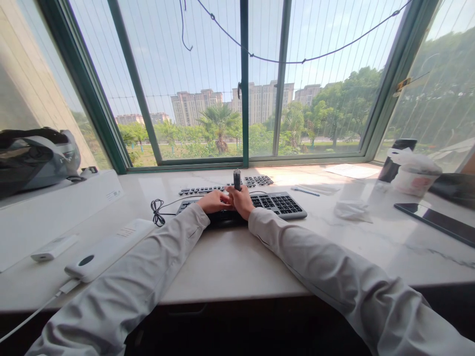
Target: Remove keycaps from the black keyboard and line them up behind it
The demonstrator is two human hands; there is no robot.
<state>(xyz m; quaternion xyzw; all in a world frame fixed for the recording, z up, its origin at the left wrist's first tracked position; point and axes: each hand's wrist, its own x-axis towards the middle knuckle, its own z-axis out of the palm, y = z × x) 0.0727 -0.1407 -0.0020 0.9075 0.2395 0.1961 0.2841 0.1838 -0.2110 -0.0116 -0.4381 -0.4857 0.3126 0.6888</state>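
Note:
A dark grey keyboard lies on the white counter in front of me, its middle covered by my hands. My right hand is closed around an upright, dark, stick-like tool; only its top end shows, so its kind is unclear. Close against it, over the keyboard's left-middle part, is my left hand. Its fingers are drawn together near the right fingers, and what they hold, if anything, is hidden. Behind the keyboard, loose dark keycaps lie in rows. A coiled black cable rests at the keyboard's left.
On the left are a white power bank with a cable, a small white device and a white box bearing a dark headset-like object. To the right lie a pen, a clear plastic bag, a phone and a bagged cup.

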